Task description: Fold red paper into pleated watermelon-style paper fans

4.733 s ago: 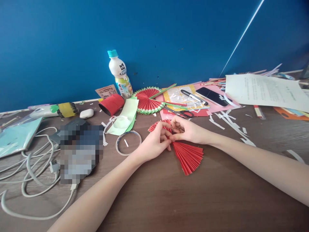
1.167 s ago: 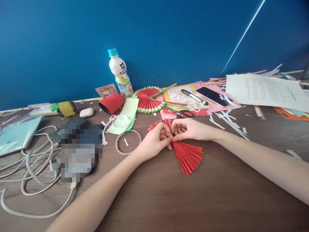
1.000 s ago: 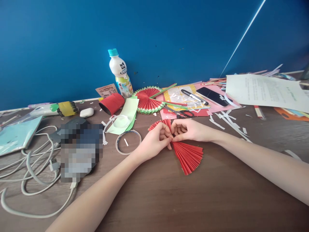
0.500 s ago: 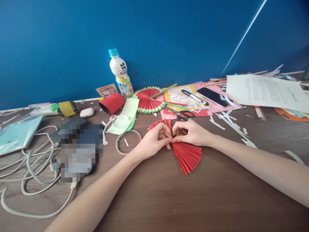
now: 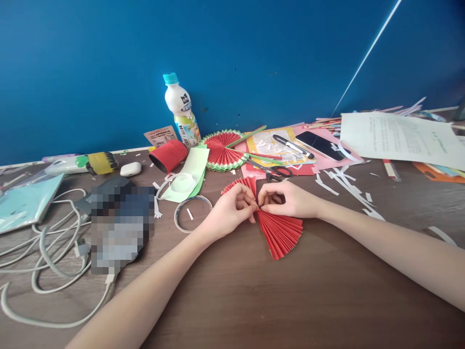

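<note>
A pleated red paper fan [image 5: 279,233] spreads out on both sides of a pinched middle, one part toward me and one part away. At that middle, my left hand [image 5: 236,206] is closed, thumb and fingers pressed together on the paper. My right hand [image 5: 281,199] pinches at the same spot from the other side, its fingertips almost touching the left ones. What exactly lies between the fingertips is hidden. Behind the hands lies a finished-looking round red fan [image 5: 222,150] with a green and white zigzag edge and thin sticks.
Black scissors [image 5: 278,172], a marker [image 5: 293,146] and a phone [image 5: 321,145] lie behind my right hand. A bottle [image 5: 182,114] stands by the blue wall. Left are a tape roll [image 5: 178,224], an earphone case [image 5: 131,169] and coiled white cables [image 5: 43,247]. Paper strips [image 5: 348,186] litter the right.
The near part of the red fan has lifted or shifted very slightly away from me. Both hands keep their pinch at the middle, almost unmoved.
</note>
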### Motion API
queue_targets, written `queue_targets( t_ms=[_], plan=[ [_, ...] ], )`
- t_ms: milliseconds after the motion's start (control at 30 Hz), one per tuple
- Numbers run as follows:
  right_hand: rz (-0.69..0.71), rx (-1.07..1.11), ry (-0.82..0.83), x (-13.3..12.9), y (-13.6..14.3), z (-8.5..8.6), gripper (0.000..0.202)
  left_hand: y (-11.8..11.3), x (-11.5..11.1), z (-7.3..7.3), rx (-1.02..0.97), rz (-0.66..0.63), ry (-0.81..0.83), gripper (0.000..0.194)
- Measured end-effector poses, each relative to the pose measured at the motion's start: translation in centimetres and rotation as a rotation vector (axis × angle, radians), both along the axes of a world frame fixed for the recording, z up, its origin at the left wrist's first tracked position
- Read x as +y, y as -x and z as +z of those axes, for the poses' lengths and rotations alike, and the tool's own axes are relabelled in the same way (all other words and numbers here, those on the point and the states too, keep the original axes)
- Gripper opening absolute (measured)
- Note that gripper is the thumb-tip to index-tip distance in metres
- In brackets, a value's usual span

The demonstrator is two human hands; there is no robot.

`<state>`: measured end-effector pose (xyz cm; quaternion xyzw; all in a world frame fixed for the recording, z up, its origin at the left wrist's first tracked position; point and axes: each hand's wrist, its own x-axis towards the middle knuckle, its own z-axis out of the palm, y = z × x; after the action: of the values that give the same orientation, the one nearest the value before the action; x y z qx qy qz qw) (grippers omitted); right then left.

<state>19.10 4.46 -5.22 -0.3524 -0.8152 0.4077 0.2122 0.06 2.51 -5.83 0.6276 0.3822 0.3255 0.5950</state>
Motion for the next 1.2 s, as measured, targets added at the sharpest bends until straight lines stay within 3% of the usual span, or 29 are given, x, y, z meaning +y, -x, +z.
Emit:
queue_targets(
  t_ms=[400, 867, 1200],
  plan=[
    [-0.038, -0.036, 0.024, -0.42, 0.54, -0.05, 0.009, 0.23, -0.19, -0.6, 0.061, 0.006, -0.117, 0.016],
    [-0.041, -0.022, 0.023, -0.45, 0.61, -0.22, 0.008, 0.25, -0.2, -0.6, 0.118, 0.026, -0.175, 0.016],
    [-0.042, -0.013, 0.049, -0.46, 0.6, 0.1, 0.006, 0.19, -0.44, -0.1, 0.223, 0.062, -0.318, 0.014]
  ],
)
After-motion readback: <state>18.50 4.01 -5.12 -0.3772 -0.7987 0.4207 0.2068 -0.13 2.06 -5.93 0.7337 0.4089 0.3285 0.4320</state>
